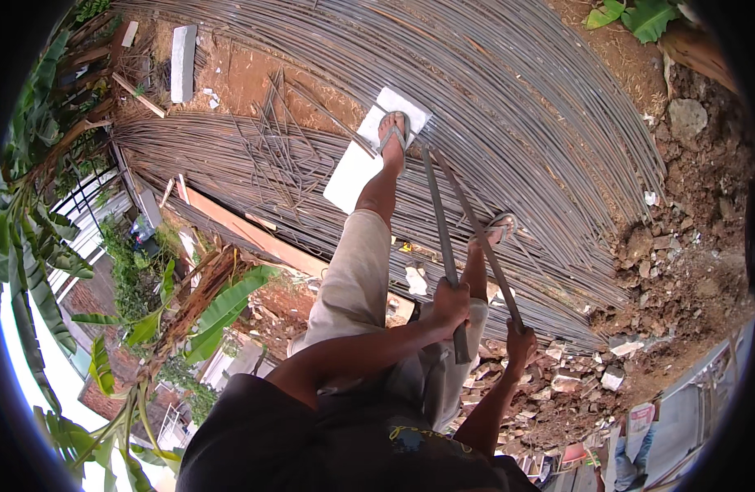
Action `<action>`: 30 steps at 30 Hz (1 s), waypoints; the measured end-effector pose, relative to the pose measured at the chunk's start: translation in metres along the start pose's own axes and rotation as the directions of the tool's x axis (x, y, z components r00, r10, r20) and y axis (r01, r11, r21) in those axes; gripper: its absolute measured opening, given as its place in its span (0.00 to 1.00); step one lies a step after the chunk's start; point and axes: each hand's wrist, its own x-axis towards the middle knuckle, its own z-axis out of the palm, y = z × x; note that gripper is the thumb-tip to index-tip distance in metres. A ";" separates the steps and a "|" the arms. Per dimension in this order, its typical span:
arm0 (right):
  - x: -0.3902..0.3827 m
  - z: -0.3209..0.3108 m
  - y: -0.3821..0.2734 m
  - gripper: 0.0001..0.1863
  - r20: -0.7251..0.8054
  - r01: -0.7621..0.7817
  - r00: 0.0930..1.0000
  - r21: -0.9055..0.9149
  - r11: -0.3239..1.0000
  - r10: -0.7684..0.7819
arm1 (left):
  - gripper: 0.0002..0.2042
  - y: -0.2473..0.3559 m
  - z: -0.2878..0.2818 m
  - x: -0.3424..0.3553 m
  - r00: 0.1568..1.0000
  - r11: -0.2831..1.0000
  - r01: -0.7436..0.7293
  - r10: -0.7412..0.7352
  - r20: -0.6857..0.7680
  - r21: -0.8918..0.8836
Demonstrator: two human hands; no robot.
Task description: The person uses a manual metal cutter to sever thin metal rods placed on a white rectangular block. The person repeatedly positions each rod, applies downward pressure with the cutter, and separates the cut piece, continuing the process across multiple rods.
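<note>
My left hand (451, 303) is closed round a thick grey metal handle (440, 213), whose lower end sticks out below the fist. In my right hand (521, 342) is the end of a thinner, rusty metal handle (482, 232). The two long handles draw together at their far ends, like those of a bolt cutter; the head there is too small to make out. That far end lies by a white block (350, 176), over many long steel rods (492, 90). My left foot, in a flip-flop (394, 131), stands on the block; my right foot is on the rods.
Loose short rods (279, 156) lie crosswise at the left. Beyond them are another pale block (183, 64) and a long plank (246, 225). Broken bricks and soil (673, 271) bank up at the right. Banana leaves (222, 316) hang at the left. A person in jeans (632, 459) is at the lower right.
</note>
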 end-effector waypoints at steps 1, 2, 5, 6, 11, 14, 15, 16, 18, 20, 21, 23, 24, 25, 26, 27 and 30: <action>-0.008 -0.005 0.000 0.35 0.043 0.029 0.999 -0.015 0.999 -0.028 | 0.11 -0.001 -0.012 0.002 0.999 0.999 -0.039 0.039 0.001 0.007; -0.002 -0.011 -0.003 0.34 0.027 0.015 1.000 -0.017 1.000 -0.015 | 0.11 0.000 -0.024 0.003 0.997 0.997 -0.077 0.077 0.005 0.018; -0.005 -0.051 -0.005 0.33 0.134 0.092 0.987 0.008 0.996 -0.093 | 0.08 -0.007 -0.045 0.003 0.993 0.993 -0.116 0.116 0.018 -0.018; 0.015 -0.052 0.010 0.33 0.152 0.190 0.970 0.020 0.982 -0.191 | 0.07 -0.003 -0.036 0.003 0.990 0.989 -0.141 0.142 0.020 -0.045; 0.091 -0.068 0.060 0.24 0.478 0.253 0.770 0.381 0.890 -0.423 | 0.10 -0.009 -0.006 0.022 0.987 0.982 -0.163 0.163 -0.004 -0.100; 0.130 -0.071 0.083 0.22 0.614 0.119 0.609 0.555 0.823 -0.502 | 0.11 -0.015 -0.014 0.021 0.983 0.978 -0.183 0.184 0.007 -0.106; 0.130 -0.075 0.089 0.23 0.653 0.075 0.572 0.561 0.824 -0.497 | 0.11 -0.023 -0.015 0.024 0.981 0.974 -0.193 0.195 0.005 -0.118; 0.132 -0.081 0.094 0.24 0.690 0.029 0.531 0.565 0.824 -0.492 | 0.11 -0.029 -0.018 0.026 0.979 0.971 -0.204 0.206 0.004 -0.128; 0.117 -0.105 0.092 0.26 0.685 0.038 0.547 0.554 0.832 -0.481 | 0.12 -0.031 -0.023 0.031 0.983 0.979 -0.179 0.181 0.009 -0.097; 0.142 -0.086 0.117 0.25 0.717 -0.099 0.425 0.644 0.759 -0.553 | 0.12 -0.027 -0.023 0.035 0.980 0.978 -0.193 0.196 0.029 -0.081; 0.153 -0.071 0.133 0.24 0.721 -0.179 0.367 0.674 0.716 -0.587 | 0.12 -0.024 -0.019 0.030 0.981 0.980 -0.190 0.192 0.027 -0.053; 0.155 -0.059 0.145 0.20 0.686 -0.248 0.382 0.721 0.646 -0.619 | 0.11 -0.019 -0.011 0.013 0.984 0.984 -0.177 0.177 0.022 -0.006; 0.152 -0.060 0.146 0.19 0.691 -0.268 0.356 0.720 0.640 -0.629 | 0.11 -0.023 -0.012 0.027 0.981 0.981 -0.192 0.192 0.021 -0.008; 0.149 -0.060 0.146 0.18 0.694 -0.286 0.330 0.719 0.633 -0.640 | 0.11 -0.026 -0.013 0.030 0.980 0.980 -0.199 0.200 0.010 -0.023; 0.124 -0.066 0.138 0.16 0.675 -0.338 0.438 0.736 0.587 -0.594 | 0.11 -0.028 -0.016 0.033 0.979 0.978 -0.205 0.206 0.003 -0.036; 0.126 -0.064 0.138 0.15 0.675 -0.404 0.366 0.735 0.544 -0.641 | 0.11 -0.029 -0.019 0.035 0.977 0.976 -0.212 0.212 -0.005 -0.049; 0.122 -0.059 0.137 0.12 0.647 -0.532 0.243 0.712 0.459 -0.722 | 0.10 -0.026 -0.019 0.035 0.971 0.971 -0.239 0.239 -0.016 -0.005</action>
